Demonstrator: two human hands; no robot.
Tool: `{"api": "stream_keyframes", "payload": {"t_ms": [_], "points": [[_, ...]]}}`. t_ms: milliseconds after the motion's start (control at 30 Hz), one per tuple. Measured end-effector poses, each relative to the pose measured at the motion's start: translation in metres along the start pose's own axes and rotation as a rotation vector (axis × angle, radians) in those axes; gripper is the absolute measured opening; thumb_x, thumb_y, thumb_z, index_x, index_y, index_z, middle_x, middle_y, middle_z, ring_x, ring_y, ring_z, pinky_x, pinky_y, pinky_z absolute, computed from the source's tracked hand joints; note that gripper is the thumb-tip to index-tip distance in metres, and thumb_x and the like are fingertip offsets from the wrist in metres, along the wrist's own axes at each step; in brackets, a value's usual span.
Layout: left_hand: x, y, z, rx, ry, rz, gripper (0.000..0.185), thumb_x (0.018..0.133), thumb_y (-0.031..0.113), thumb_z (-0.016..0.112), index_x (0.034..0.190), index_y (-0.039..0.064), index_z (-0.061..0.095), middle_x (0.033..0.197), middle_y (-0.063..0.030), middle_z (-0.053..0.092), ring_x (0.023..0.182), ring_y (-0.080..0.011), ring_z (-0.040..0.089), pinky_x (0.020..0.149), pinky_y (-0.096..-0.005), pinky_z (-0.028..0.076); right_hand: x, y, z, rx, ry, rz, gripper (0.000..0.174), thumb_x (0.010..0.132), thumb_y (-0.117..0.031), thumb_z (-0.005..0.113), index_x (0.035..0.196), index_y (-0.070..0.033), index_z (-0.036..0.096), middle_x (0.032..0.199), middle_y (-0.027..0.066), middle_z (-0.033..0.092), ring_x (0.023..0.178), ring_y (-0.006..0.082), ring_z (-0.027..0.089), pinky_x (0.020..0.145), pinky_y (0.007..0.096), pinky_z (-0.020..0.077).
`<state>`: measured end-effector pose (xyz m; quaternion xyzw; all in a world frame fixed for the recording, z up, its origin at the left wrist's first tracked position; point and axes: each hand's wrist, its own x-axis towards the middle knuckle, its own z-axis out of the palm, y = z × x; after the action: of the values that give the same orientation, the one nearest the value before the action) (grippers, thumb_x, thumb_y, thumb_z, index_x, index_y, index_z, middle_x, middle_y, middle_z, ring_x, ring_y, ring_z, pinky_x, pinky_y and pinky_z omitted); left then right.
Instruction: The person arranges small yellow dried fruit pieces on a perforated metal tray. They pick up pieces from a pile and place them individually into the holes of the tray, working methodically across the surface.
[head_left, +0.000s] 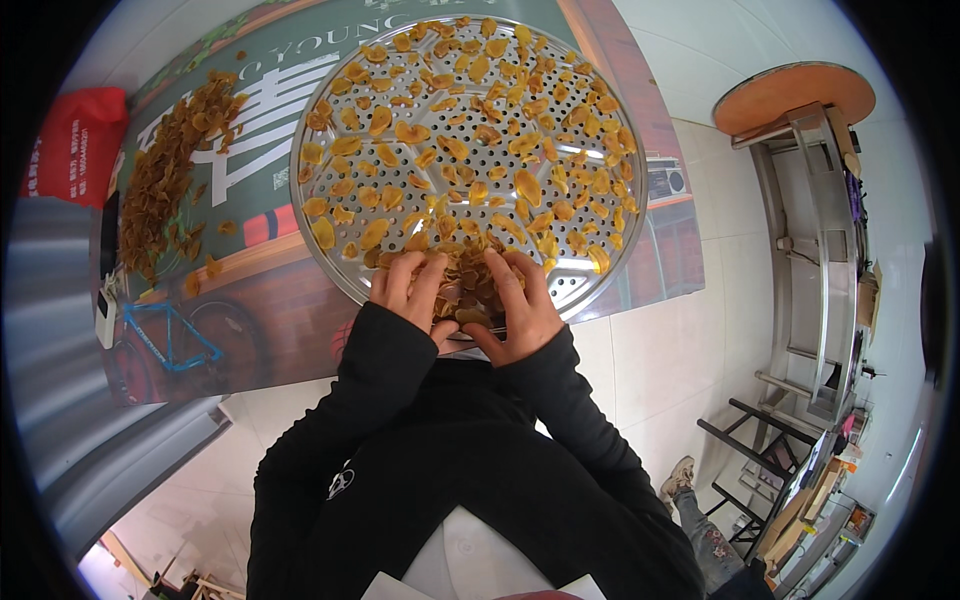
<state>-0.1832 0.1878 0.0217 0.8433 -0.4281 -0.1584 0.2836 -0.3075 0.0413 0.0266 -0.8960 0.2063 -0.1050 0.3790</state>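
A round perforated metal tray (469, 152) lies before me with dried amber-brown slices (528, 187) spread over it. At its near edge is a denser heap of the same slices (474, 289). My left hand (411, 291) cups the left side of this heap, with fingers curled and fingertips on the slices. From the right, my right hand (523, 307) cups the other side. Both thumbs come close together at the heap's near side. The hands partly hide the heap and the tray's front rim.
A larger pile of slices (169, 172) lies on the printed tabletop (292, 330), left of the tray. Beyond it is a red bag (79, 146) bearing writing. Rightward stand a round-topped stool (795, 97), a metal frame (817, 262) and a black stool (757, 442). A person's leg (705, 532) shows lower right.
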Motion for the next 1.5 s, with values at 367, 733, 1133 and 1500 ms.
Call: {"api": "stream_keyframes", "payload": {"t_ms": [367,733,1133,1500], "points": [[0.0,-0.006,0.015,0.014,0.055,0.058,0.079,0.068,0.007,0.086,0.14,0.007,0.052,0.135,-0.0165,0.047,0.123,-0.041,0.05,0.102,-0.0482,0.046,0.006,-0.002,-0.003,-0.022,-0.039,-0.015,0.083,0.068,-0.009,0.086,0.142,-0.009,0.05,0.142,0.02,0.044,0.117,0.0426,0.061,0.091,0.0446,0.0567],[0.002,-0.001,0.013,-0.147,-0.009,0.026,0.075,0.07,-0.001,0.081,0.139,0.006,0.052,0.135,-0.0177,0.048,0.121,-0.0402,0.055,0.099,-0.0447,0.05,0.01,0.002,-0.003,-0.014,-0.053,-0.07,0.074,0.069,-0.008,0.084,0.136,-0.009,0.054,0.141,0.0192,0.046,0.115,0.0399,0.063,0.088,0.0431,0.0577],[0.007,-0.002,0.018,-0.177,0.009,0.077,0.063,0.074,-0.005,0.076,0.132,0.003,0.052,0.134,-0.0177,0.048,0.12,-0.0382,0.057,0.096,-0.0431,0.052,0.011,0.007,0.001,-0.042,-0.029,-0.119,0.062,0.074,-0.008,0.078,0.132,-0.009,0.058,0.124,0.0163,0.053,0.102,0.0367,0.066,0.081,0.0411,0.0585],[0.01,-0.004,0.023,-0.312,0.039,0.069,0.056,0.076,-0.005,0.077,0.125,0.002,0.052,0.129,-0.0203,0.051,0.115,-0.0427,0.059,0.093,-0.0463,0.052,0.012,0.007,0.003,0.007,0.037,-0.163,0.055,0.072,-0.001,0.075,0.125,-0.007,0.061,0.121,0.0138,0.057,0.102,0.0354,0.067,0.081,0.0392,0.0586]]}}
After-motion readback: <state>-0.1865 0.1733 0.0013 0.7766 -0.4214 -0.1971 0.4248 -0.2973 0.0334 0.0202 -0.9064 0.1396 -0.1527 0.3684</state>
